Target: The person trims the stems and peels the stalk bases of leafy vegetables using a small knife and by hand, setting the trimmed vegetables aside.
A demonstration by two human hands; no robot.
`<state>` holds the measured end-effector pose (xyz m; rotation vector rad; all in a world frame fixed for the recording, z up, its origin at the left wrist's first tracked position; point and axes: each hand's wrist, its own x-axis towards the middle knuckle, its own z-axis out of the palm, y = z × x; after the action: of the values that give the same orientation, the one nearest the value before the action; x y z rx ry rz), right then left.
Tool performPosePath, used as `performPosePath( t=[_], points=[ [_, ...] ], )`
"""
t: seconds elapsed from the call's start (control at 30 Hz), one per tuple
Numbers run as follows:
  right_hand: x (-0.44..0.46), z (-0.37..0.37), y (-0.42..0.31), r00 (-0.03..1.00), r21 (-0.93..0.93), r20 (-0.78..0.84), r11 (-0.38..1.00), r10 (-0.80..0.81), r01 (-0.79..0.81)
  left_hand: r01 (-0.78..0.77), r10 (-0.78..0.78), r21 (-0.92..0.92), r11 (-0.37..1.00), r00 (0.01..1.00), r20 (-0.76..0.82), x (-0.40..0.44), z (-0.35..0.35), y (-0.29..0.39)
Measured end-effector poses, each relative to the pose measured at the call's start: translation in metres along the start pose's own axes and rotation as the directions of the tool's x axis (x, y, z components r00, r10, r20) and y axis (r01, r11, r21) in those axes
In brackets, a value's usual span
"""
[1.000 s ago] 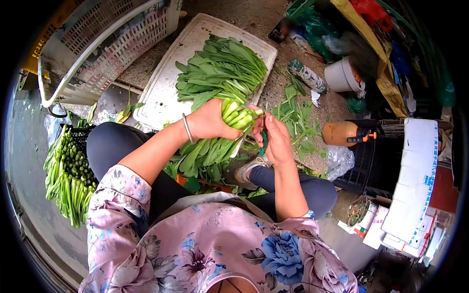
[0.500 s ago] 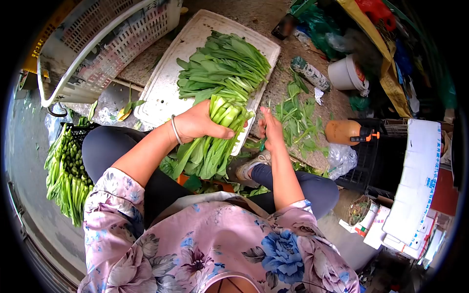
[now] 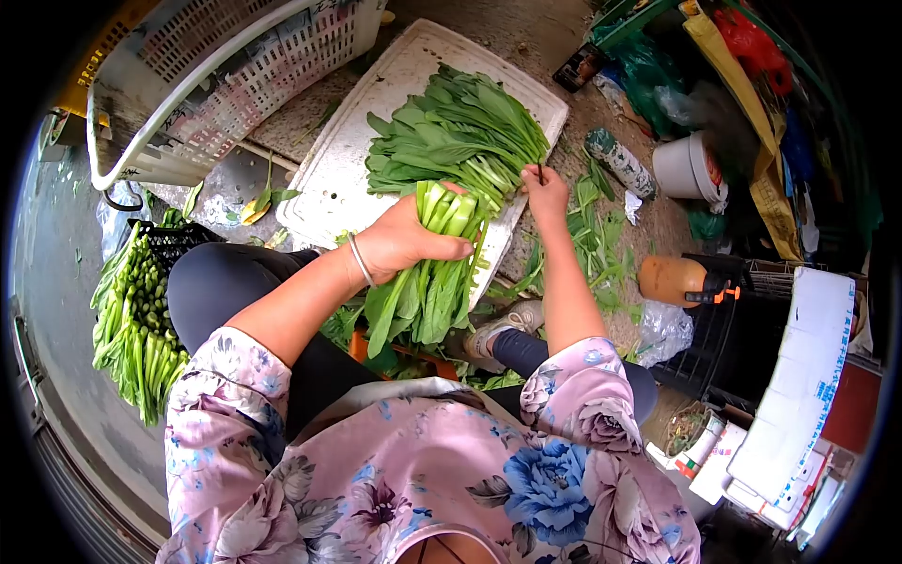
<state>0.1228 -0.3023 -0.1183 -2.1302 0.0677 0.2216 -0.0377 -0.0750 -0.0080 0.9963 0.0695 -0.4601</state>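
Observation:
My left hand is wrapped round a bunch of leafy greens, its pale cut stems up and its leaves hanging toward my lap. Just beyond it, more leafy greens lie in a neat pile on a white board. Right of that pile, at the board's edge, my right hand is closed with thumb and fingers pinched. A small dark piece shows at its fingertips, too small to name.
A white plastic basket stands at the upper left. Trimmed greens fill a dark crate on the left. Loose leaves litter the ground at right, near a spray bottle, a white bucket and a white box.
My right hand has moved up and away from the held bunch to the right side of the pile. My left hand keeps its hold. The whole view has shifted slightly.

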Motion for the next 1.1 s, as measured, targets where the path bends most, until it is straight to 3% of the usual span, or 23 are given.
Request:
performPosePath(
  t=[0.13,0.27,0.33,0.4,0.57,0.73,0.87,0.93,1.1],
  points=[
    [-0.028,-0.013,-0.034,0.996,0.387,-0.044,0.918,-0.077,0.088,-0.085,0.085,0.016,0.996,0.996,-0.028,0.000,0.008,0.007],
    [-0.083,-0.037,-0.083,0.988,0.456,-0.075,0.877,-0.136,0.155,-0.095,0.096,0.039,0.995,0.995,-0.035,0.000,0.010,0.011],
    [-0.103,-0.046,-0.090,0.989,0.458,-0.071,0.877,-0.131,0.149,-0.100,0.107,0.137,0.986,0.993,-0.042,0.003,0.007,0.015],
    [-0.118,-0.050,-0.093,0.954,0.305,-0.010,0.908,-0.300,0.289,-0.118,0.121,0.219,0.969,0.993,0.000,0.005,0.004,0.015],
    [-0.142,-0.046,-0.111,0.936,0.366,0.168,0.901,-0.309,0.231,-0.154,0.144,0.286,0.946,0.988,0.055,0.008,0.006,0.010],
    [-0.145,-0.041,-0.113,0.937,0.468,0.210,0.870,-0.280,0.155,-0.149,0.137,0.340,0.928,0.989,0.060,0.004,0.010,0.010],
    [-0.149,-0.041,-0.120,0.933,0.440,0.262,0.891,-0.246,0.112,-0.176,0.146,0.343,0.923,0.983,0.111,0.007,0.007,0.006],
    [-0.149,-0.039,-0.116,0.930,0.433,0.262,0.892,-0.259,0.126,-0.116,0.087,0.243,0.963,0.988,0.129,0.006,0.008,0.005],
    [-0.157,-0.037,-0.117,0.939,0.415,0.261,0.904,-0.224,0.100,-0.159,0.146,0.209,0.965,0.986,0.076,0.003,0.011,0.010]
  ],
)
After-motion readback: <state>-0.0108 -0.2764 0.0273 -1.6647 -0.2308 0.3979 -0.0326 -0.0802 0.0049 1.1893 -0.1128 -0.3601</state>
